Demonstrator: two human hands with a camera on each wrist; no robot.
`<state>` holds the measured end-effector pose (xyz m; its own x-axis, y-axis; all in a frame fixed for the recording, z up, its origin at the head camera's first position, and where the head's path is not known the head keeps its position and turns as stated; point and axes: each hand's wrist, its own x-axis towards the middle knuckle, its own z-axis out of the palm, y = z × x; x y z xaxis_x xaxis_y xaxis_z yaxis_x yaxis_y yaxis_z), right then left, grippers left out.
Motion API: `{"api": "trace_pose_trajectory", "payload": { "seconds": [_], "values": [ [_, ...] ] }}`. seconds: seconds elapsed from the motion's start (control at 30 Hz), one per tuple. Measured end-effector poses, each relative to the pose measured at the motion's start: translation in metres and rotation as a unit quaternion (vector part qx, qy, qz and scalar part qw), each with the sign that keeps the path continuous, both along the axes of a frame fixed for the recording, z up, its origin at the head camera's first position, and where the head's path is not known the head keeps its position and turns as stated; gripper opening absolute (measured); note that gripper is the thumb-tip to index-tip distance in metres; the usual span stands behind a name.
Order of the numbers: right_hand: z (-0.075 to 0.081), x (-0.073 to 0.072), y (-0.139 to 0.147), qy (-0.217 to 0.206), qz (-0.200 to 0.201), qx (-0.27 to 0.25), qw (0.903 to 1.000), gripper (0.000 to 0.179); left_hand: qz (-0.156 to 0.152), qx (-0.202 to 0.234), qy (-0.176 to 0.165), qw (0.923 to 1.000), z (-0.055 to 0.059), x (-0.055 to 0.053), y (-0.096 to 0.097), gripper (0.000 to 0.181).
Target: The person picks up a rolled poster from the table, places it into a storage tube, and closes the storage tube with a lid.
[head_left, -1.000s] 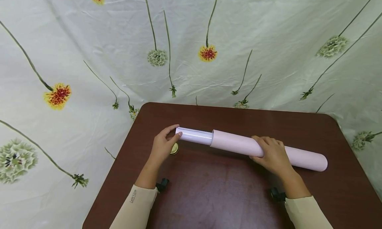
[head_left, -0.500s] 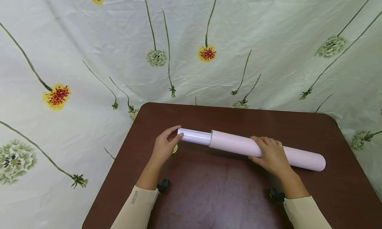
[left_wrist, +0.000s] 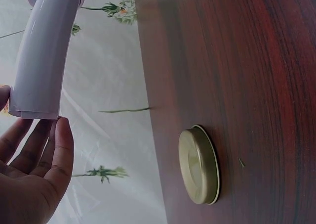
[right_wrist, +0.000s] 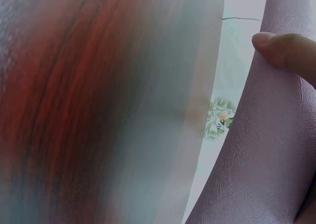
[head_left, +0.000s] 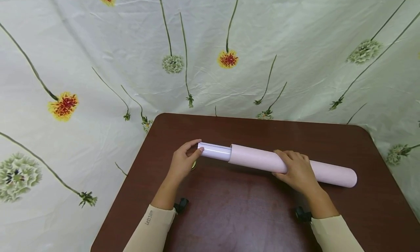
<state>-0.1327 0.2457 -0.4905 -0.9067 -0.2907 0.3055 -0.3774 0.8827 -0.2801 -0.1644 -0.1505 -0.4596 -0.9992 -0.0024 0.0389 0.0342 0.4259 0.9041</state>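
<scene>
My left hand (head_left: 181,163) holds the outer end of a rolled white sheet (head_left: 214,151), thumb on the near side and fingertips at its end edge. The other end of the roll sits inside the open left mouth of a long pale pink tube (head_left: 256,158). Around the middle of that tube my right hand (head_left: 298,171) grips. In the right wrist view the tube (right_wrist: 261,135) shows a creased, textured surface, with one fingertip lying on it. A round gold lid (left_wrist: 198,165) is on the table beside my left hand, mostly hidden behind it in the head view.
The dark red-brown table (head_left: 242,212) has rounded far corners. White cloth (head_left: 203,33) printed with flowers hangs behind it and on the left. A small scrap (left_wrist: 241,162) lies near the lid.
My left hand has moved slightly right with the roll, and less of the roll sticks out of the tube. The tube and right hand have shifted a little left.
</scene>
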Motion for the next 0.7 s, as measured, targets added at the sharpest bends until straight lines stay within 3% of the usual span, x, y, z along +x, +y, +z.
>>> {"api": "trace_pose_trajectory", "payload": {
  "seconds": [0.7],
  "values": [
    [0.0000, -0.0005, -0.0034, 0.004, 0.005, -0.004, 1.0000, 0.074, -0.016, 0.012, 0.002, 0.9998, 0.0022, 0.0023, 0.0044, 0.039]
  ]
}}
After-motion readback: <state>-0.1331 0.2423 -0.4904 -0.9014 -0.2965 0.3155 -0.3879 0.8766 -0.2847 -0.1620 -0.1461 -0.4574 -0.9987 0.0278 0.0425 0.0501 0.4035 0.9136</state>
